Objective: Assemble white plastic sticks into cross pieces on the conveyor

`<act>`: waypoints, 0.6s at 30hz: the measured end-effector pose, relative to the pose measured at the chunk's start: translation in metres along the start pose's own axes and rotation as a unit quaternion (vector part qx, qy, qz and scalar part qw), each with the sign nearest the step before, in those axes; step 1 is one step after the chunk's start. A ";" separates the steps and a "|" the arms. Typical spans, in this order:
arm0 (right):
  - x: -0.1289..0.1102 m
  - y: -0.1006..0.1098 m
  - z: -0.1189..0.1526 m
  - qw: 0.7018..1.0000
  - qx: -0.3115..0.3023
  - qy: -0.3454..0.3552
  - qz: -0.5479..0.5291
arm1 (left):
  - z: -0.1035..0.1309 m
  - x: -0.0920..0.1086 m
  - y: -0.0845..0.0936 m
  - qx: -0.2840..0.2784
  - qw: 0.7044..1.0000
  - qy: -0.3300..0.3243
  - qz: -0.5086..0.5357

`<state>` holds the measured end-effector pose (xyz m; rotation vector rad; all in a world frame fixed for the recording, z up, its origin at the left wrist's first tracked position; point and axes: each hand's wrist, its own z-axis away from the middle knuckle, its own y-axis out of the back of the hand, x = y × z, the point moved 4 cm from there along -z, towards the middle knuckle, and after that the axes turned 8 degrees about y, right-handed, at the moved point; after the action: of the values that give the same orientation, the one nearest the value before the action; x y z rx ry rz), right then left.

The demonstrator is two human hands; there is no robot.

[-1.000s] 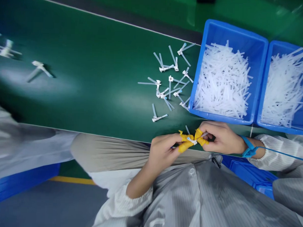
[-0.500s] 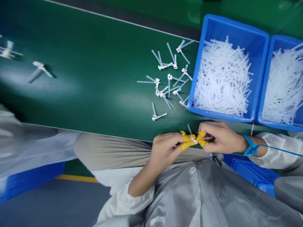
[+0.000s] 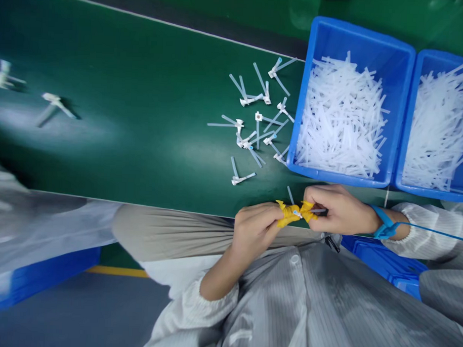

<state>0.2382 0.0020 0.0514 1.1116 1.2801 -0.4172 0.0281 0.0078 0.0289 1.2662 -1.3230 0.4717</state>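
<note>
My left hand (image 3: 254, 221), with yellow wraps on its fingertips, pinches a small white connector (image 3: 297, 214) at the table's front edge. One translucent tube (image 3: 290, 195) sticks up from between the hands. My right hand (image 3: 338, 210), also wrapped in yellow at the fingertips, is closed on a second short tube (image 3: 319, 210) right beside the connector. The fingertips of both hands nearly touch and hide most of the piece. Several white connectors with tubes (image 3: 237, 179) lie on the green table (image 3: 149, 140) behind my left hand.
Two blue bins (image 3: 339, 179) (image 3: 436, 195) full of translucent tubes stand at the right. More connector pieces (image 3: 54, 100) lie at the far left. A person's pale sleeve (image 3: 6, 211) shows at the left edge.
The left fingers have closed in tighter around the connector, which now shows less. Both hands stay in nearly the same place.
</note>
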 end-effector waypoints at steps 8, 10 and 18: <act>0.003 0.000 0.004 0.999 0.028 0.022 -0.017 | -0.001 0.000 0.000 -0.003 1.000 0.015 -0.002; 0.003 0.001 0.004 0.999 0.023 0.027 -0.018 | -0.002 0.002 -0.001 0.008 1.000 0.003 0.010; 0.002 0.006 0.005 0.995 0.011 0.047 -0.090 | -0.002 0.002 -0.001 0.022 1.000 -0.003 0.000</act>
<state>0.2460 0.0008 0.0518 1.0484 1.4672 -0.5201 0.0306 0.0084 0.0306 1.3052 -1.3232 0.4994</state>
